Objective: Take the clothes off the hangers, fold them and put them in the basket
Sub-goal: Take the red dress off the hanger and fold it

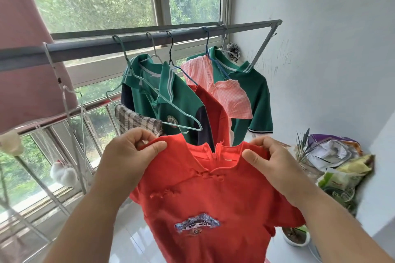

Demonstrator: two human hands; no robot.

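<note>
A red dress (213,194) with knot buttons and a blue embroidered patch hangs spread out in front of me, off any hanger. My left hand (128,156) pinches its left shoulder and my right hand (271,164) pinches its right shoulder. Behind it, on a grey rail (132,42), hang a green polo shirt (171,100), a pink checked garment (226,92), a second green polo (254,92) and another red garment (213,113). An empty pale green hanger (149,89) dangles in front of the first polo. No basket is in view.
A large pink cloth (27,53) hangs at the upper left. A checked cloth (136,121) lies over the window railing. Bags and potted plants (337,166) crowd the right corner by the white wall. White tiled floor shows below the dress.
</note>
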